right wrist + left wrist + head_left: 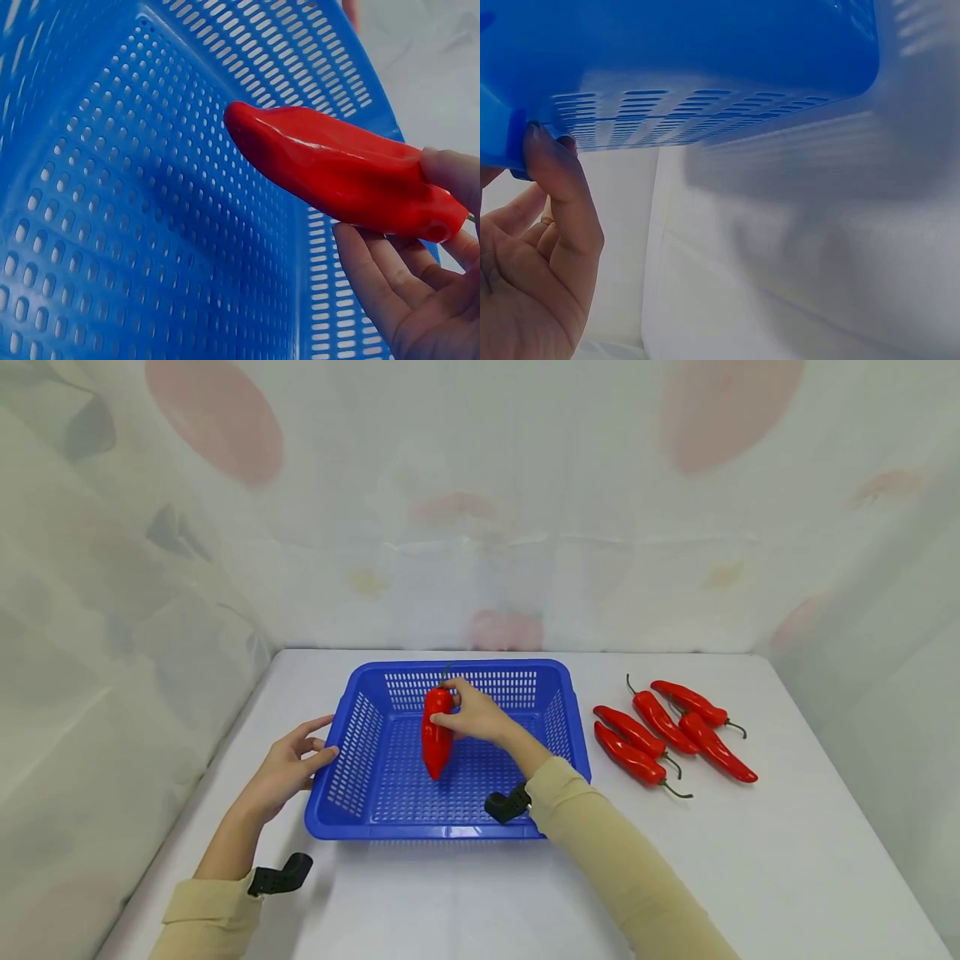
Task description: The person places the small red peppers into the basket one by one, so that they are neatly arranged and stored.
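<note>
A long red chili pepper [436, 745] with a green stem hangs tip down over the inside of a blue plastic basket [390, 832]. My right hand [477, 715] pinches it near the stem end, between thumb and fingers. In the right wrist view the pepper [337, 169] is above the perforated floor, apart from it. At the basket's left side, my left hand [287, 767] grips the rim; the left wrist view shows its curled fingers [566, 191] at the rim's edge.
Several more red chili peppers [663, 722] lie in a loose group on the white table [787, 860], right of the basket. Patterned cloth walls [480, 568] stand behind the table and at both sides.
</note>
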A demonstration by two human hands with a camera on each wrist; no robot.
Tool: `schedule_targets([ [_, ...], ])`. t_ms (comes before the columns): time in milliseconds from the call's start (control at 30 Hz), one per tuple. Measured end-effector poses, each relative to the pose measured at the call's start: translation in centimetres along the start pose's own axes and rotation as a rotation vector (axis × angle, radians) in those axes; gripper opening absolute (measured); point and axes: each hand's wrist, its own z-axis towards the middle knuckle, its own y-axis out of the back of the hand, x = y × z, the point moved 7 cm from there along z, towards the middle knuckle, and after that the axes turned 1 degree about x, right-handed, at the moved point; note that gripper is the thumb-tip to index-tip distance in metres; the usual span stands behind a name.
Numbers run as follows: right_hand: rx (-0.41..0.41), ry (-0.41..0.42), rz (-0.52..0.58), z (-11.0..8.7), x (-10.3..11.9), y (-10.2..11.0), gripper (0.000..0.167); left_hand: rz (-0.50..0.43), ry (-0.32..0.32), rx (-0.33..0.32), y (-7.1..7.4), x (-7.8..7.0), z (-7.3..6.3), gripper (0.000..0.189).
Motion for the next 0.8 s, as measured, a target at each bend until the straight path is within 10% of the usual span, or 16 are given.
schedule_targets([
  [800,0.175,-0.089,0.008,2.0,-1.9,-3.6,0.060,-0.005,-0.006,-0.001,0.0,0.0,0.0,0.064],
])
